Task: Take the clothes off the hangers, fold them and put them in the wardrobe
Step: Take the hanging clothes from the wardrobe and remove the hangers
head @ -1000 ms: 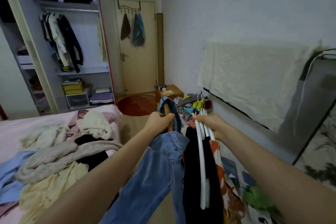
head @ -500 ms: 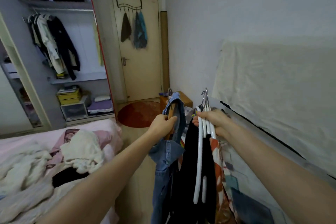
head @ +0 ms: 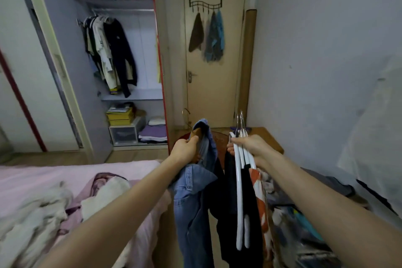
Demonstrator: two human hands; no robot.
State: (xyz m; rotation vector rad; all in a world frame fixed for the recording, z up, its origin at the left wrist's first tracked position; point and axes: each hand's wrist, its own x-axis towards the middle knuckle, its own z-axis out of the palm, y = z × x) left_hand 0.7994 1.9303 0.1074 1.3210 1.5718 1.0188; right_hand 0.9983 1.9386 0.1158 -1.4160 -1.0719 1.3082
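Denim garment (head: 193,198) in left hand (head: 185,150); white hangers (head: 241,172) in right hand (head: 253,146)

A small bedroom in dim, cool light. A cream door (head: 214,61) stands shut at the far end, an over-door hook rack (head: 205,4) holding brown and blue cloths (head: 208,37). A tall rolled mat (head: 248,63) leans upright in the corner just right of the door. Plain pale walls (head: 322,28) run along the right. On the far floor lies a round reddish rug (head: 219,137), beside a low wooden stand (head: 265,137). Wooden flooring (head: 134,155) stretches leftward. A bed with a pink sheet (head: 87,174) fills the near left.
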